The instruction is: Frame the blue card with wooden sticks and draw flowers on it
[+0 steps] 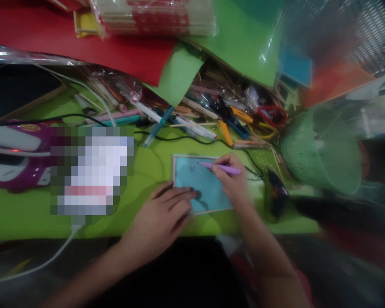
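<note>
At the far left of the frame a purple and white machine (16, 156) sat on the green table (25, 214), and a white cable (51, 256) ran down from the table's edge to the lower left. Next to the machine was a blurred patch that could not be made out.

Near the middle, low down, the left hand (162, 216) lay flat on the table. Its fingers (182, 196) were stretched out and pressed on the lower left corner of a small blue card (200, 182). The card had a pale frame, and its long side ran left to right, tipped a little.

The right hand (232, 182) rested on the card's right edge. Its fingers were curled tight around a purple pen (220, 167). The pen lay almost flat, its long line going left to right, with its tip pointing left and touching the card near the top.

Above the card was a messy pile of pens and sticks (186, 117). At the right stood a green basket (321, 152)
</note>
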The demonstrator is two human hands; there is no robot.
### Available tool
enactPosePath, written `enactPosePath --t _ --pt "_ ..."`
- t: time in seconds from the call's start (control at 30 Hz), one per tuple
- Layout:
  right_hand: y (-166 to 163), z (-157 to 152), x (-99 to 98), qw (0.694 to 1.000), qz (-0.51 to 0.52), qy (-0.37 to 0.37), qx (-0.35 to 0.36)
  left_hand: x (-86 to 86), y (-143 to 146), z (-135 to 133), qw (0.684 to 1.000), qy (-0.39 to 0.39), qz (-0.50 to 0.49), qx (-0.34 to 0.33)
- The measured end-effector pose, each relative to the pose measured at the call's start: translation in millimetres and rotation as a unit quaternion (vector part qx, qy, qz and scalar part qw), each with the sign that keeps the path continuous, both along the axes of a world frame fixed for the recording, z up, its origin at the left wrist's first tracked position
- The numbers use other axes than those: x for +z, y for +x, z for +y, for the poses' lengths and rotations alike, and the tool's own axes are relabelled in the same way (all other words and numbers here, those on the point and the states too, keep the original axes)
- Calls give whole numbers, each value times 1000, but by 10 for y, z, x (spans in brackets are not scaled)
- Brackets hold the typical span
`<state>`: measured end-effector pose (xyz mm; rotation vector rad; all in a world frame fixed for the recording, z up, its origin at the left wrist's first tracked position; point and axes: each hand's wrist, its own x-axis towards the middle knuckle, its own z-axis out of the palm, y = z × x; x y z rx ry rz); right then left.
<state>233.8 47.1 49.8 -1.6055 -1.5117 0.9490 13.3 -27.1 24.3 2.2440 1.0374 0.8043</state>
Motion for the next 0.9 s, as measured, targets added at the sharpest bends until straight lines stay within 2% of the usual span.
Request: enactPosePath --t 0.73,0.9 --pt "1 -4 -4 1000 10 -9 5 -3 13 4 1000 -3 -15 10" --pt "-1 -3 -14 1000 17 -7 -12 -5 9 -2 1000 2 -11 9"
